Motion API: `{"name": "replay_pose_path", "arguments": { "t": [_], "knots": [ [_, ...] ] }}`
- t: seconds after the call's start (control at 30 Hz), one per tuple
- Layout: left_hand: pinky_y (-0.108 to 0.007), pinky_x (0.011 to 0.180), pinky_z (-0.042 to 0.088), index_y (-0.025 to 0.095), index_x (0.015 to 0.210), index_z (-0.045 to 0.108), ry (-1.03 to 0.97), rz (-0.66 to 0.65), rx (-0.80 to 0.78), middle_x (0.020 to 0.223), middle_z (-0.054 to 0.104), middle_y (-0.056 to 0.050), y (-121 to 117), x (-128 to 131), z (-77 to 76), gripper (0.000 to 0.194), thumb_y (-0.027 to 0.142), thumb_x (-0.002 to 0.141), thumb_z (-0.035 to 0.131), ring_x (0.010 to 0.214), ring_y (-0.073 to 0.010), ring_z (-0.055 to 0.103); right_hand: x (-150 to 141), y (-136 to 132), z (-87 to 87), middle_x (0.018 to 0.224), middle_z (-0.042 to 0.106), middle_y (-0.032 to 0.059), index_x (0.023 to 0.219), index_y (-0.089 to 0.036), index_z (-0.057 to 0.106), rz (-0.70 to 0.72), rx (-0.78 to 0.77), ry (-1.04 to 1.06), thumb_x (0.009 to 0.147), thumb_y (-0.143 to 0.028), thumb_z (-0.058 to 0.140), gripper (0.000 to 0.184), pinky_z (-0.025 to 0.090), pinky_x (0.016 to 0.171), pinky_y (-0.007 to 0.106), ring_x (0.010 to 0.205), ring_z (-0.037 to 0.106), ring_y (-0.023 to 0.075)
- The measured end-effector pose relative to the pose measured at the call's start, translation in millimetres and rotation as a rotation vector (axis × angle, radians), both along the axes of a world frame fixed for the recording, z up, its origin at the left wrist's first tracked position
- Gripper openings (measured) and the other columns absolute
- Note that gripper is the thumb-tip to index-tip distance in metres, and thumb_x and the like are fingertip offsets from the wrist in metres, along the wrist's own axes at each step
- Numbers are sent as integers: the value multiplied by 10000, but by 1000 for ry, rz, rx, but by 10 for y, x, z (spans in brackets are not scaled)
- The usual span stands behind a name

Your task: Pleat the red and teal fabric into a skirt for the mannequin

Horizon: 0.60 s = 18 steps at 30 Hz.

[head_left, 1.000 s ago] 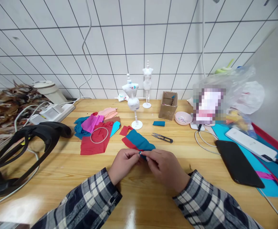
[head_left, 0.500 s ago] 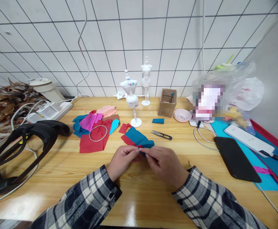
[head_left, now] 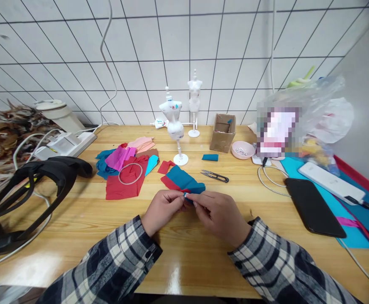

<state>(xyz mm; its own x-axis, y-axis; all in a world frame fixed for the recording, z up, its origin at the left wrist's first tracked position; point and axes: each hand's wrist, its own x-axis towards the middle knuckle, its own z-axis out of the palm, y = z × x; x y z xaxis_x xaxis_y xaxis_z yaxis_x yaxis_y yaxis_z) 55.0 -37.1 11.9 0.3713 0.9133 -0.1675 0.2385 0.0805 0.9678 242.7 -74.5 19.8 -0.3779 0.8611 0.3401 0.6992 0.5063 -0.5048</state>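
Note:
Close together at the table's middle, both my hands pinch the near edge of a teal and red piece of crepe paper or cloth (head_left: 186,179). My left hand (head_left: 164,210) is closed on it from the left, thumb against forefinger. My right hand (head_left: 220,214) meets it from the right, its forefinger pressed at the same spot. A tiny pale bit shows between the fingertips, too small to name. Just beyond lie a small red scrap (head_left: 165,167), thread snips (head_left: 215,175) and a teal strip (head_left: 210,157). The fingers hide the gripped edge.
White mini mannequins (head_left: 175,122) stand behind the work. A cardboard box (head_left: 222,134) and a pink bowl of beads (head_left: 243,150) sit back right. Crumpled coloured pieces with a metal ring (head_left: 130,174) lie left, near a black headset strap (head_left: 54,164). A black phone (head_left: 314,207) is right.
The whole view has shifted slightly, with things on the table a little higher in the picture. Both hands keep their pinch on the teal and red piece, fingers barely moved.

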Motion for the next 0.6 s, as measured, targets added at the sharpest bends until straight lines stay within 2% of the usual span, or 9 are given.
{"name": "replay_pose_path", "arguments": {
  "t": [0.17,0.33,0.5,0.6],
  "knots": [
    [-220,589,450,122,690,719,79,-52,79,601,657,-30,-20,16,11,313,369,818,574,592,-135,569,-8,-8,9,927,695,34,1137,-247,664,-85,25,94,896,-221,545,270,452,711,272,816,626,162],
    [-211,565,422,126,699,728,170,-81,176,619,660,-22,-65,38,8,308,353,829,565,594,-133,549,-18,25,-41,888,692,21,936,-234,680,-83,-36,130,884,-255,583,112,462,722,278,818,628,164],
    [-209,548,412,142,712,745,204,-96,243,617,664,-16,-101,38,-9,283,349,821,586,579,-133,545,-23,55,-41,813,685,-1,846,-222,654,-83,-107,141,837,-198,595,64,444,664,271,737,606,149],
    [-209,546,414,141,683,735,197,-113,242,606,659,-20,-103,42,10,282,340,816,585,577,-135,552,-21,70,-14,722,663,-18,802,-214,646,-65,-204,218,815,-187,596,58,421,599,250,653,579,132]
  ]
}}
